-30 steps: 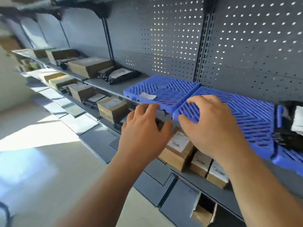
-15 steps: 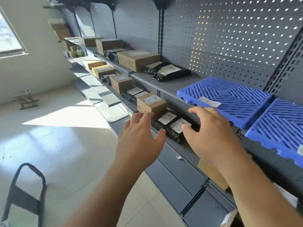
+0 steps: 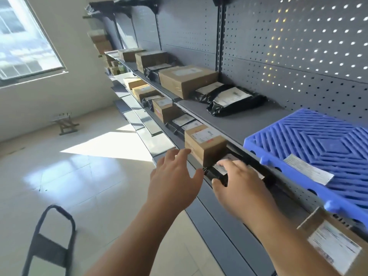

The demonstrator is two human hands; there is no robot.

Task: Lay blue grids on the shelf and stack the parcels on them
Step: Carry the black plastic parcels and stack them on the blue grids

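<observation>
One blue grid (image 3: 318,148) lies on the upper grey shelf (image 3: 229,120) at the right, with a white label on it. One level down, a black parcel bag (image 3: 218,175) with a white label lies beside a small cardboard box (image 3: 205,144). My right hand (image 3: 243,186) is on that bag, fingers over its top and thumb at its front edge. My left hand (image 3: 175,180) hovers with spread fingers just left of the box, holding nothing.
Two black bags (image 3: 235,102) and a large cardboard box (image 3: 187,78) sit further left on the upper shelf, with more parcels along both levels. Another labelled box (image 3: 334,246) is at lower right. A trolley handle (image 3: 49,236) stands on the floor at lower left.
The view has swung left, away from the two blue grids. Both hands dropped from the grids' front edge to the lower shelf, and my right hand has landed on the black bag.
</observation>
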